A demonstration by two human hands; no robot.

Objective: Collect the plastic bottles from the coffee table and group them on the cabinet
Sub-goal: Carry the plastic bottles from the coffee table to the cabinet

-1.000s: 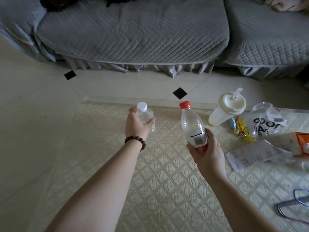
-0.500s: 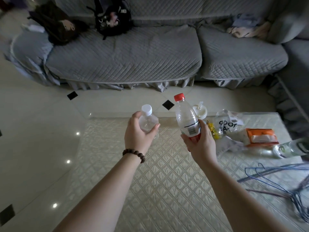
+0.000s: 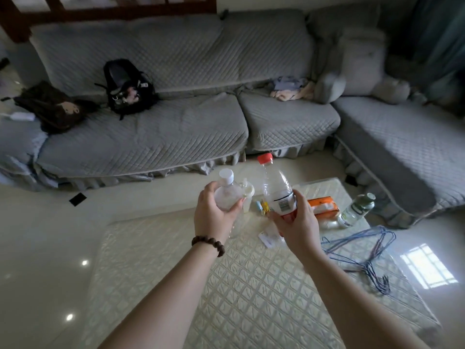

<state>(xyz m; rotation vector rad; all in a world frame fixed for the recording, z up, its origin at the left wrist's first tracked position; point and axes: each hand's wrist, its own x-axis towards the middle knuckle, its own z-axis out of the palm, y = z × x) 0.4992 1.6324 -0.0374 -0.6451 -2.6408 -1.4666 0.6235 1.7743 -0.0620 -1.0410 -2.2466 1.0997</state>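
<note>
Left hand (image 3: 214, 215) curled round a small clear white-capped bottle (image 3: 226, 195), held above the coffee table (image 3: 251, 298); right hand (image 3: 299, 222) grips a taller red-capped bottle (image 3: 275, 187) by its lower half; barcode on its white label, red band below, print too small to read; fingers cover the base. Third bottle (image 3: 357, 207), dark-green label, unreadable, stands near the table's far right corner, beside an orange packet (image 3: 322, 206). Cup (image 3: 247, 195) mostly hidden behind the left-hand bottle; blue wire hangers (image 3: 364, 258) tangled at right; black backpack (image 3: 128, 88) on the grey sofa (image 3: 176, 132).

Bare forearms — dark beaded bracelet (image 3: 208, 244)
</note>
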